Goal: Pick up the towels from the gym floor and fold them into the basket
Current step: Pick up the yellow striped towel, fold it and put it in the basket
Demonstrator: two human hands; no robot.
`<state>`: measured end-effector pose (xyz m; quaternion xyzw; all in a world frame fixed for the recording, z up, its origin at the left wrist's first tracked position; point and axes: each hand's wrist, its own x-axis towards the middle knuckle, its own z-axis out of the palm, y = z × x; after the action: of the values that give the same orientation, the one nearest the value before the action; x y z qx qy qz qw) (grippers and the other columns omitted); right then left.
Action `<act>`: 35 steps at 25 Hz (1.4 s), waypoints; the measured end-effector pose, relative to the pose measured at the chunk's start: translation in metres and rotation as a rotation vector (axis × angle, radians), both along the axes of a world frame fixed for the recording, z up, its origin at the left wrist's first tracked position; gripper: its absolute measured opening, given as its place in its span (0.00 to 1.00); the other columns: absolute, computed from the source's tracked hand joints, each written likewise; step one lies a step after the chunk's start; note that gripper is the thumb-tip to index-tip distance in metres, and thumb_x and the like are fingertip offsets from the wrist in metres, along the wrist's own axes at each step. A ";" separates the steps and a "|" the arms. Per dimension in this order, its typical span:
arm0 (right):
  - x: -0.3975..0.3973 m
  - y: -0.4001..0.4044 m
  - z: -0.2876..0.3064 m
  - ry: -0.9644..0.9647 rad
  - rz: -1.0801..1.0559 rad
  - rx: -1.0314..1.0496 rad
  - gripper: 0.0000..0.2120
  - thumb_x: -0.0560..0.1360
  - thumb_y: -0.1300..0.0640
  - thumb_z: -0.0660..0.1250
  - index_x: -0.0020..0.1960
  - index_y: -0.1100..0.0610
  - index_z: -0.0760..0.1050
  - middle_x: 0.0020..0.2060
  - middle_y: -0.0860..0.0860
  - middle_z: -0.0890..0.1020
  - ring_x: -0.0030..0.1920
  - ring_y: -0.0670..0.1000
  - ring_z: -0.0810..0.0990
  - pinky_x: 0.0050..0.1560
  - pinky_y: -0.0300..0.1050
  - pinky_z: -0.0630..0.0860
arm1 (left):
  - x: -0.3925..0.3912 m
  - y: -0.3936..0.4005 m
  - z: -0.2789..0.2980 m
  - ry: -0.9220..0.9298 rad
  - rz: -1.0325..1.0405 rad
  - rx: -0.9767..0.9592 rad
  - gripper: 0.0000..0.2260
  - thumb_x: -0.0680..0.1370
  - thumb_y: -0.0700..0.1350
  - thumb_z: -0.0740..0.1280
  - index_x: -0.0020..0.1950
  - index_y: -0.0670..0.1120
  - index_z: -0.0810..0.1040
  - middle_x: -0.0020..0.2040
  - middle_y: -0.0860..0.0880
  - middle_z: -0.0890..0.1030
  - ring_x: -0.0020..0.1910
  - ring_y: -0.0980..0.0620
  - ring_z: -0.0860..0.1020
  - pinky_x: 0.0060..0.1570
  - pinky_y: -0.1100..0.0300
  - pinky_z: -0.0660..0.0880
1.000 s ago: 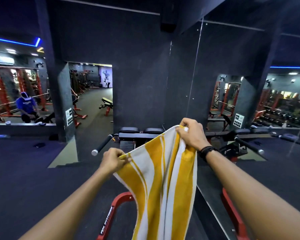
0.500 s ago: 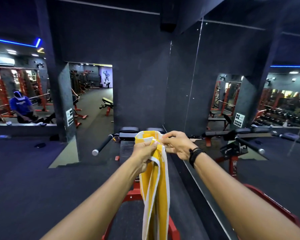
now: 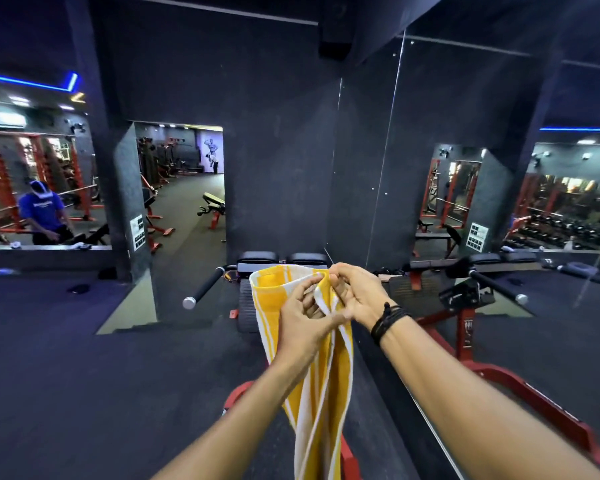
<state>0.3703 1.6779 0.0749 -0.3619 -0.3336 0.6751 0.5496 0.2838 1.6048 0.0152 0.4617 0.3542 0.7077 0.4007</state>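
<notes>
1. Mid-fold, held up in the air at about 6 o'clock of the view: yellow-and-white striped towel (image 3: 321, 375) doubled lengthwise, top corners brought together, the rest hanging straight down as a narrow strip out of the bottom of the frame.
2. Left hand (image 3: 300, 327) at the towel's upper edge, fingers curled round the cloth, thumb and fingertips meeting the gathered corners.
3. Right hand (image 3: 357, 296) just at 3 o'clock of the left, touching it, fingers bent and pinching the same top corner; black wristbands (image 3: 387, 322) on that wrist.
4. Judged step: first fold, halving the towel, with corners being aligned and handed into one grip.
5. Next move, as a judgement: one hand to keep both corners, the other to slide down the strip, catch the lower end and bring it up for a second fold; calls for keeping edges flush and the hanging end off the floor.
6. Basket not in view; whereabouts impossible to tell from here, so a turn of the head probably needed before placing.
7. Behind the towel at 12 o'clock: black-padded bench (image 3: 281, 259) on a red frame (image 3: 530, 393), against a dark mirrored wall (image 3: 430, 168).
8. At 9 o'clock, far off, a person in a blue shirt (image 3: 42, 213) among red racks.
</notes>
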 end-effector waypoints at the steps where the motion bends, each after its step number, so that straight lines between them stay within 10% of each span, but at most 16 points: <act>1: -0.001 0.001 -0.002 0.032 -0.006 -0.020 0.09 0.72 0.75 0.63 0.36 0.64 0.72 0.26 0.53 0.76 0.21 0.44 0.77 0.23 0.33 0.74 | 0.000 -0.001 -0.004 0.128 0.048 0.029 0.31 0.64 0.32 0.78 0.64 0.47 0.74 0.59 0.50 0.81 0.59 0.56 0.79 0.55 0.62 0.77; 5: -0.005 0.005 -0.008 0.093 0.001 -0.047 0.07 0.73 0.74 0.63 0.39 0.66 0.72 0.33 0.56 0.75 0.22 0.45 0.78 0.25 0.33 0.75 | -0.005 -0.001 -0.017 0.445 0.307 0.102 0.25 0.71 0.33 0.73 0.59 0.59 0.75 0.50 0.69 0.80 0.52 0.66 0.79 0.51 0.68 0.76; 9: 0.007 0.015 -0.005 0.008 0.024 -0.024 0.09 0.72 0.73 0.64 0.36 0.64 0.73 0.31 0.54 0.74 0.21 0.44 0.75 0.23 0.31 0.72 | -0.020 0.005 -0.021 0.520 0.495 0.117 0.11 0.74 0.39 0.72 0.54 0.52 0.81 0.41 0.64 0.81 0.42 0.67 0.79 0.41 0.67 0.75; 18: 0.034 0.015 0.000 -1.175 0.469 0.892 0.18 0.68 0.38 0.73 0.34 0.53 0.78 0.29 0.51 0.68 0.32 0.47 0.63 0.33 0.42 0.60 | -0.059 0.027 0.043 0.637 0.637 0.228 0.06 0.77 0.38 0.67 0.42 0.48 0.77 0.32 0.57 0.75 0.33 0.61 0.72 0.34 0.68 0.66; 23: 0.047 0.028 -0.003 -1.716 0.367 0.902 0.11 0.66 0.39 0.74 0.41 0.45 0.79 0.56 0.47 0.74 0.56 0.51 0.68 0.62 0.51 0.67 | -0.093 0.049 0.076 0.550 0.676 0.189 0.05 0.76 0.42 0.66 0.40 0.48 0.74 0.33 0.54 0.75 0.34 0.56 0.70 0.37 0.57 0.68; 26: 0.069 0.040 0.006 -1.973 0.286 0.900 0.17 0.67 0.36 0.71 0.47 0.47 0.81 0.58 0.48 0.75 0.58 0.55 0.70 0.60 0.53 0.69 | -0.129 0.059 0.084 0.481 0.738 0.148 0.03 0.76 0.45 0.64 0.42 0.47 0.75 0.36 0.49 0.79 0.37 0.52 0.72 0.40 0.52 0.71; 31: 0.097 0.059 0.043 -1.684 0.100 0.956 0.12 0.66 0.42 0.72 0.41 0.50 0.81 0.42 0.50 0.80 0.45 0.52 0.81 0.47 0.53 0.78 | -0.175 0.056 0.089 0.498 0.805 0.072 0.04 0.78 0.45 0.65 0.46 0.47 0.79 0.40 0.48 0.80 0.41 0.52 0.74 0.42 0.56 0.70; 35: 0.085 0.054 0.057 -1.048 -0.012 0.925 0.13 0.63 0.51 0.80 0.36 0.57 0.79 0.36 0.58 0.84 0.36 0.48 0.80 0.41 0.48 0.78 | -0.187 0.056 0.087 0.455 0.908 -0.065 0.08 0.79 0.46 0.65 0.46 0.43 0.80 0.38 0.49 0.77 0.41 0.52 0.71 0.41 0.56 0.66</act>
<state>0.4549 1.7316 0.1324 -0.3708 -0.8058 0.1971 0.4176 0.0972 1.6606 0.1025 0.3909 0.6194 0.6805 -0.0205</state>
